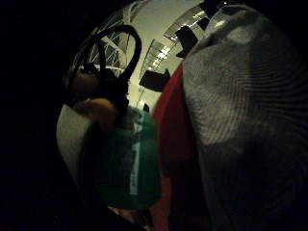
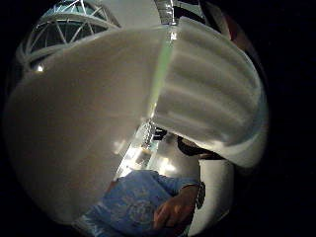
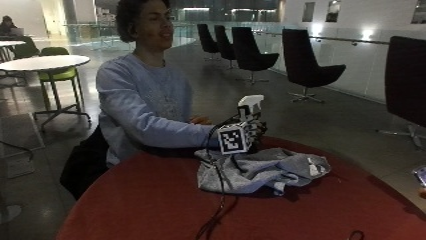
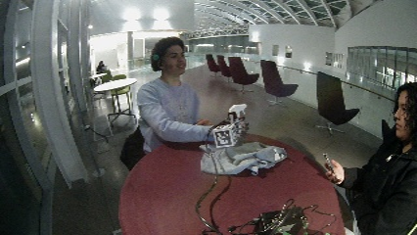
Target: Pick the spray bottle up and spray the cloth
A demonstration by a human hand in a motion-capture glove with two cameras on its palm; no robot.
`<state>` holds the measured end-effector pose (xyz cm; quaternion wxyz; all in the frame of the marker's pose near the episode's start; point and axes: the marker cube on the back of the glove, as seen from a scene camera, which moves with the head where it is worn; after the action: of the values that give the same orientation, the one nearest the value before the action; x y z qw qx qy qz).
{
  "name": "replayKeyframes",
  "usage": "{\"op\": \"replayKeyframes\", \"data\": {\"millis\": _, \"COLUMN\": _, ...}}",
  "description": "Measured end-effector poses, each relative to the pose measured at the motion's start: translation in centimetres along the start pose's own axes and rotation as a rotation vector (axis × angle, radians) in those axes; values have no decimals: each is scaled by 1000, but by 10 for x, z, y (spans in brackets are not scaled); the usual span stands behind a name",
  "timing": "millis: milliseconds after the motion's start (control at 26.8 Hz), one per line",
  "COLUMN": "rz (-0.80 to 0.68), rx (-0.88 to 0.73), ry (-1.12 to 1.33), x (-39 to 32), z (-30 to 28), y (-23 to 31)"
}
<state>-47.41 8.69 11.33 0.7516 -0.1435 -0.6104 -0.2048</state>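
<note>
Centre frame, the gloved right hand seems curled round the spray bottle above the grey cloth; rigid, light plastic, best gripped at the neck; cloth soft, limp.

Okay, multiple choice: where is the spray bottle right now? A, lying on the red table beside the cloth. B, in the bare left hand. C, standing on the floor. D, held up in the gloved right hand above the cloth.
D: the outside view shows the gloved right hand gripping the spray bottle upright, raised over the grey cloth on the red table.
</note>
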Motion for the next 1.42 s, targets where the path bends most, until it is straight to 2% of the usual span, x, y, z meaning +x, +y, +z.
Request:
{"op": "replayKeyframes", "data": {"millis": 336, "rz": -20, "rx": -27, "ry": 38, "x": 6, "z": 19, "y": 9}}
{"op": "replayKeyframes", "data": {"millis": 597, "rz": -26, "rx": -57, "ry": 86, "x": -3, "z": -2, "y": 28}}
{"op": "replayKeyframes", "data": {"millis": 932, "rz": -95, "rx": 8, "ry": 270, "x": -37, "z": -130, "y": 90}}
{"op": "replayKeyframes", "data": {"millis": 1193, "rz": -83, "rx": 135, "ry": 792, "x": -45, "z": -272, "y": 133}}
{"op": "replayKeyframes", "data": {"millis": 1417, "rz": 3, "rx": 192, "ry": 994, "x": -41, "z": -355, "y": 166}}
